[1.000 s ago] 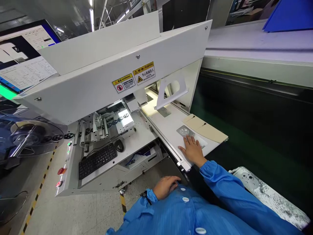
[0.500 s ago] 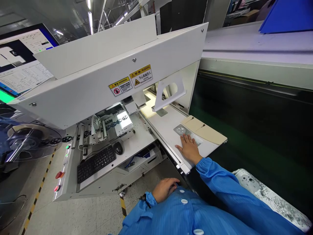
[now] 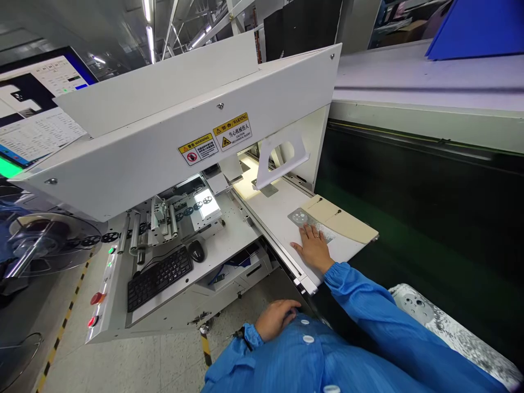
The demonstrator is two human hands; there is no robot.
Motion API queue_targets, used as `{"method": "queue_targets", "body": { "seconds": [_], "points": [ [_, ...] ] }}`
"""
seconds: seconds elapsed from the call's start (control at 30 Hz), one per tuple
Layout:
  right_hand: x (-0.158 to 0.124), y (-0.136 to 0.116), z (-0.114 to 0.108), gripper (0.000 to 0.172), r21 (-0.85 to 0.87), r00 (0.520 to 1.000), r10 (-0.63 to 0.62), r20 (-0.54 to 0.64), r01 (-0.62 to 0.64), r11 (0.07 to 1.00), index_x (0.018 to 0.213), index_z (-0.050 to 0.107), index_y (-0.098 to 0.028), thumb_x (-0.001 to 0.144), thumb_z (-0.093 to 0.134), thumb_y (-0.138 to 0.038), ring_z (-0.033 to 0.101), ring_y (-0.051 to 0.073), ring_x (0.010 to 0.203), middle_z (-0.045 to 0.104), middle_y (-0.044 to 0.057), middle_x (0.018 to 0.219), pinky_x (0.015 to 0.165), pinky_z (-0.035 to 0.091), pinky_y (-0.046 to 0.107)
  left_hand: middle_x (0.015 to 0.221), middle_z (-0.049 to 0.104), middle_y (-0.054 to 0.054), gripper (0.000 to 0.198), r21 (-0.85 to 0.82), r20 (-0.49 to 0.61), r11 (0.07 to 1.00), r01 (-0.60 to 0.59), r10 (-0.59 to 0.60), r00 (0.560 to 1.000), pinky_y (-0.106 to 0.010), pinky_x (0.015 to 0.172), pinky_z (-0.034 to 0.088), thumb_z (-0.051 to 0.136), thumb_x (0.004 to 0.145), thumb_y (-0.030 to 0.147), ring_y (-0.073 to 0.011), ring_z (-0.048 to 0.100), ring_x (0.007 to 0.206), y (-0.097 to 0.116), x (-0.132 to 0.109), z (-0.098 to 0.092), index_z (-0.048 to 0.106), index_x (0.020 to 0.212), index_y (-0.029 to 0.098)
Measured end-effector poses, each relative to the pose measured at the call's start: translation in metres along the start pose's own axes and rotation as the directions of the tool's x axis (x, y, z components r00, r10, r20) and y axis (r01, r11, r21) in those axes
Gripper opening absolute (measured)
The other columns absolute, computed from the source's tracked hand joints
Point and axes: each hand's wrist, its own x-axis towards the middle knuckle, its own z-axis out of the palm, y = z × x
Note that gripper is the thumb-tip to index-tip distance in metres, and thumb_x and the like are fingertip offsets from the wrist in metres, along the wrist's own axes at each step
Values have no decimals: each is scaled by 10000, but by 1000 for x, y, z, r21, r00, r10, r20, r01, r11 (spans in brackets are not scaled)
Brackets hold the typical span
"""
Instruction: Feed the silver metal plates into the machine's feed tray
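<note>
My right hand (image 3: 314, 251) lies flat, palm down, on a thin grey mottled phone back panel (image 3: 299, 217) with a round cluster of holes at its far end. The hand covers part of the panel. Under it is the white sliding bed (image 3: 282, 229) of a machine, and a cream-coloured plate (image 3: 341, 218) borders the panel on its right. Against my blue smock rests my left hand (image 3: 277, 319), holding nothing, its fingers loosely bent and partly apart. A larger-looking mottled panel (image 3: 454, 327) with a similar round hole cluster sits at the lower right on a dark surface.
The white machine hood (image 3: 196, 136) with warning labels spans above the bed. A white bracket (image 3: 282, 161) hangs over the bed. Left are a keyboard (image 3: 159, 278), a mouse (image 3: 196, 251), red buttons (image 3: 97, 298), a reel of black rings (image 3: 41, 240) and a monitor (image 3: 36, 109).
The view has shifted slightly. My right hand stays flat on the panel and my left hand stays by the smock; nothing else has visibly moved.
</note>
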Motion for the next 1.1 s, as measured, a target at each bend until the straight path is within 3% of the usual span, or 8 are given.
{"method": "queue_targets", "body": {
  "seconds": [0.1, 0.2, 0.33, 0.47, 0.6, 0.77, 0.93, 1.1],
  "points": [
    [-4, -3, -6, 677, 25, 999, -13, -47, 15, 1000, 1354, 421, -34, 894, 351, -525, 240, 373, 1356, 328, 200, 1466, 1088, 211, 517, 1015, 697, -64, 305, -2, 5, 1000, 0, 0, 1000, -315, 874, 489, 428, 891, 230, -170, 633, 963, -1, 0, 0, 561, 1160, 177],
    [-19, 0, -12, 621, 77, 981, -62, -182, 77, 994, 1304, 481, -43, 901, 352, -497, 298, 354, 1334, 395, 195, 1427, 1078, 254, 497, 1016, 697, -50, 305, -1, 4, 1000, -7, 7, 1000, -317, 877, 489, 432, 889, 234, -163, 630, 968, -2, 1, 2, 560, 1164, 199],
    [-61, 38, -15, 476, 215, 924, -53, -379, 144, 966, 1149, 600, -132, 911, 324, -438, 519, 272, 1144, 593, 145, 1217, 981, 403, 419, 994, 698, -60, 310, 1, 10, 999, -37, 37, 999, -326, 885, 486, 435, 893, 254, -168, 633, 952, 0, 5, 3, 563, 1165, 182],
    [-123, 120, -17, 379, 225, 906, 195, -375, -114, 968, 993, 656, -148, 847, 412, -399, 589, 293, 970, 664, 145, 987, 896, 441, 446, 989, 698, -57, 303, 10, 55, 995, -98, 97, 994, -335, 875, 493, 437, 890, 247, -172, 634, 943, 5, 11, 5, 570, 1156, 191],
    [-199, 184, -25, 366, 104, 871, 459, -175, -447, 888, 973, 671, -130, 770, 514, -392, 600, 322, 885, 664, 151, 908, 820, 467, 444, 983, 697, -83, 301, -12, 110, 978, -206, 206, 972, -345, 864, 501, 433, 889, 242, -185, 637, 930, 13, 19, 12, 580, 1139, 163],
    [-258, 183, -20, 454, 47, 897, 430, -105, -427, 903, 1132, 609, -105, 753, 573, -352, 518, 318, 1117, 603, 164, 1178, 958, 413, 415, 979, 692, -90, 295, -23, 206, 949, -316, 313, 927, -350, 854, 507, 428, 890, 246, -191, 638, 921, 31, 32, 27, 581, 1128, 163],
    [-274, 172, -2, 530, 30, 887, 440, -142, -441, 897, 1291, 472, -134, 790, 532, -296, 312, 310, 1331, 439, 138, 1404, 1024, 340, 466, 946, 695, -85, 298, -40, 247, 919, -391, 389, 888, -336, 843, 510, 410, 898, 253, -185, 640, 907, 46, 38, 40, 581, 1125, 163],
    [-283, 189, -3, 530, 53, 844, 522, -121, -519, 853, 1226, 493, -144, 735, 609, -308, 258, 315, 1360, 375, 147, 1447, 1067, 243, 515, 919, 694, -87, 296, -69, 236, 907, -414, 418, 877, -330, 825, 517, 420, 894, 262, -177, 645, 872, 48, 39, 49, 588, 1116, 159]
  ]
}}
